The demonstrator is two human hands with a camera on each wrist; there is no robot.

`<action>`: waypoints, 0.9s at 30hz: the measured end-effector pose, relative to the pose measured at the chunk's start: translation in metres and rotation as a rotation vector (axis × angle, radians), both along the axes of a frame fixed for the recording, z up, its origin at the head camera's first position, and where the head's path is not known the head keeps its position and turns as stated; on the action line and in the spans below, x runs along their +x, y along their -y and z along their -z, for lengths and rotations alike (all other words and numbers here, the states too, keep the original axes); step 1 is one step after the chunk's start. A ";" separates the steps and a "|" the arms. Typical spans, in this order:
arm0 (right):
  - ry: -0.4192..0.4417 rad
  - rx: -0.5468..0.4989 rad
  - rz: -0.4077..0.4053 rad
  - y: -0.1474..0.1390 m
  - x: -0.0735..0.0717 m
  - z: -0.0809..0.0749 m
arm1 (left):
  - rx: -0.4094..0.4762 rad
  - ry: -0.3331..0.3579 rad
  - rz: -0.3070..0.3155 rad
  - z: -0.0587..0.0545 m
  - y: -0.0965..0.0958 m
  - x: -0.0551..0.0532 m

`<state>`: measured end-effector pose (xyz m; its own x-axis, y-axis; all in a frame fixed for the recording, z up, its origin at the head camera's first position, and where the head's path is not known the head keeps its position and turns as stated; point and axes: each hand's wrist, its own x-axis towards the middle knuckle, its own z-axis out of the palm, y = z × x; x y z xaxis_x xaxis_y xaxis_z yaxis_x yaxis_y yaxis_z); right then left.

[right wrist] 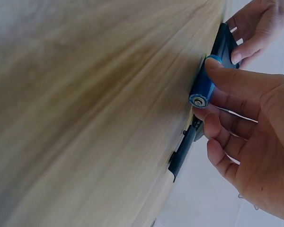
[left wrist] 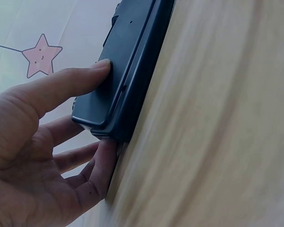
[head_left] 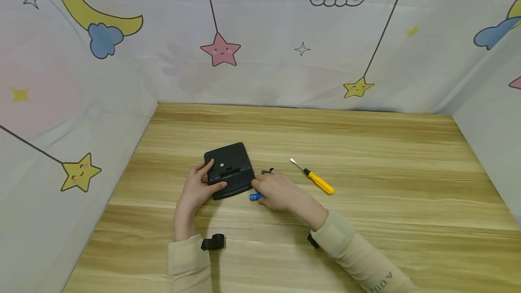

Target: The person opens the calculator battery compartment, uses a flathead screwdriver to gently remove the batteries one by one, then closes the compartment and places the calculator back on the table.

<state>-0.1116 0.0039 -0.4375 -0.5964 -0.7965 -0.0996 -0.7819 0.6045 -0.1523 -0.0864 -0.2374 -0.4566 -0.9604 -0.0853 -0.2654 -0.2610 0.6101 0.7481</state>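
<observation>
A flat black device lies on the table with a recessed slot in its upper face; its exact kind does not show. My left hand holds its left side, the thumb on the face and other fingers at the edge, as the left wrist view shows. At the device's right side, my right hand pinches a blue cylindrical battery between thumb and fingers, close to the tabletop. Just beyond the right hand is a small black plastic piece, partly hidden in the head view.
A screwdriver with a yellow handle lies to the right of my right hand. The wood-grain table meets a printed cloth backdrop at its far edge and sides. Black wrist mounts sit at the sleeves.
</observation>
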 end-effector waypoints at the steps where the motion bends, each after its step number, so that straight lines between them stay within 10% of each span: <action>1: 0.000 -0.003 0.002 0.000 0.000 0.000 | 0.003 0.001 -0.002 0.000 0.000 0.000; 27: -0.096 -0.096 0.082 -0.013 -0.007 -0.009 | 0.008 -0.004 -0.009 0.001 0.001 0.000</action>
